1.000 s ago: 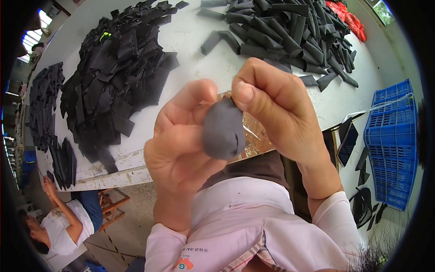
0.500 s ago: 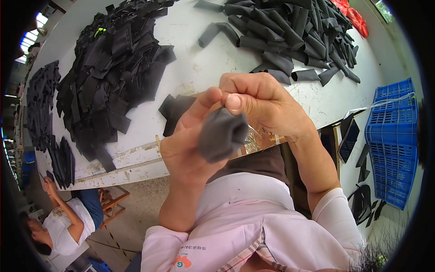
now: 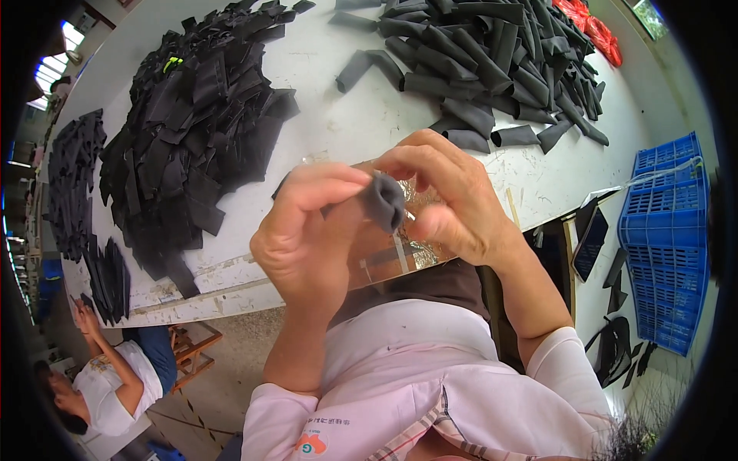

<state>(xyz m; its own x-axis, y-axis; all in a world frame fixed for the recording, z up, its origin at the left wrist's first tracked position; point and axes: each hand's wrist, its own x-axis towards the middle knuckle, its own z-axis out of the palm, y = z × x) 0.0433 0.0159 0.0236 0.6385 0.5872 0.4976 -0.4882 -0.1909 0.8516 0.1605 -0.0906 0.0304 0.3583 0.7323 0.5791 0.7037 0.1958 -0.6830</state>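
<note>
White tabletop (image 3: 315,100) is occupied at far left by 1 heap of flat black pieces (image 3: 184,131), at far right by 1 heap of black tubes (image 3: 492,61). Over the near edge, 1 dark folded piece (image 3: 380,203) is pinched by the left hand (image 3: 304,238); the right hand (image 3: 465,192) is held loosely open beside it, contact being unclear.

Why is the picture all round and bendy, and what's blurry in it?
Head view: the wide fisheye lens bends the white tabletop edges and leaves black corners; head view: the left hand looks smeared, the blue plastic crate fairly crisp.
</note>
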